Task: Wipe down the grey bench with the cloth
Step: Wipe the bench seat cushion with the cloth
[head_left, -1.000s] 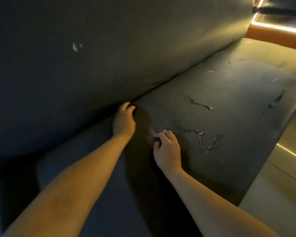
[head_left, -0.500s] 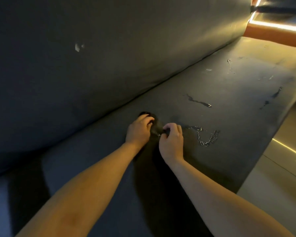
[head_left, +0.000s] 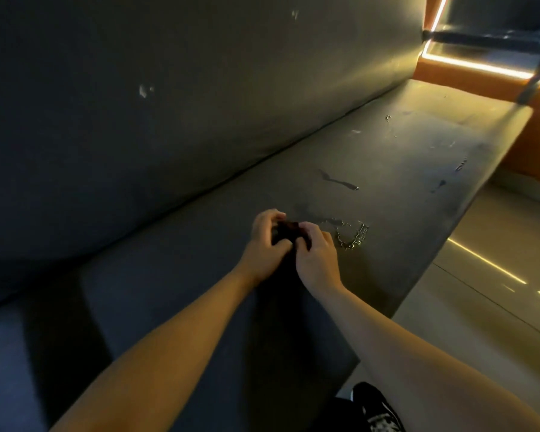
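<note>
Bunching the cloth [head_left: 289,232] over the grey bench [head_left: 387,182].
Left hand [head_left: 264,241] and right hand [head_left: 318,260] are pinching it between them.

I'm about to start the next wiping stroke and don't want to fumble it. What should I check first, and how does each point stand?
1. Cloth gripped: ok, the cloth is held by the left hand and the right hand together.
2. Cloth spread flat: not ok, it is bunched up small.
3. Cloth touching the bench seat: cannot tell.
4. Target found: ok, a dark streak lies on the seat beyond the hands.
5. Snag risk: not ok, a cracked patch lies just beside the right hand; wipe gently there.
6. Cloth damp: cannot tell.
</note>
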{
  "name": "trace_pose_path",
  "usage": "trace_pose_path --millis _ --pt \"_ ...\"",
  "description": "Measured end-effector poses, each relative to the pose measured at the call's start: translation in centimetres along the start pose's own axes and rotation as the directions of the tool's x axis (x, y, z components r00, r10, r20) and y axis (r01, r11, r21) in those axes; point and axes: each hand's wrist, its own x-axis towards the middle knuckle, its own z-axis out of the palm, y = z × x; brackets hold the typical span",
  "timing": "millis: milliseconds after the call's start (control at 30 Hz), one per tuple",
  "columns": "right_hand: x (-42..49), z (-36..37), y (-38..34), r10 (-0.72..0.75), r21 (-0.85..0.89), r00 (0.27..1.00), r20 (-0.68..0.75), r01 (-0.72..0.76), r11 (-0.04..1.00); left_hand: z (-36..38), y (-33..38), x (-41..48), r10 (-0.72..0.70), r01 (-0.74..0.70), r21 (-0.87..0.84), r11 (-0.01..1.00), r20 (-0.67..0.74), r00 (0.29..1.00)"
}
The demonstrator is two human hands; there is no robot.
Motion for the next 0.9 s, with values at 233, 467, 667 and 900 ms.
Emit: trace_pose_path --millis 233,467,667,900 --pt "0.6 3.8 -1.1 -0.018 -0.457 0.966 0.259 0.139 0.878 -3.1 -4.1 -1.6 -0.081 0.127 0.791 0.599 -0.098 0.992" --pt "3.0 5.7 -1.3 -0.121 -0.629 0.927 0.354 0.332 0.703 -3.4 -5.8 -1.4 -0.115 0.142 0.780 0.610 -0.090 0.989" --pt "1.3 1.4 0.9 -0.089 -0.746 0.963 0.253 0.252 0.616 -3.5 -5.8 -1.6 -0.097 0.037 0.857 0.514 0.015 0.995" --pt "-0.6 -3.0 1.6 0.017 -0.820 1.000 0.020 0.007 0.572 -2.9 -4.9 -2.0 -0.079 0.021 0.876 0.482 0.020 0.997"
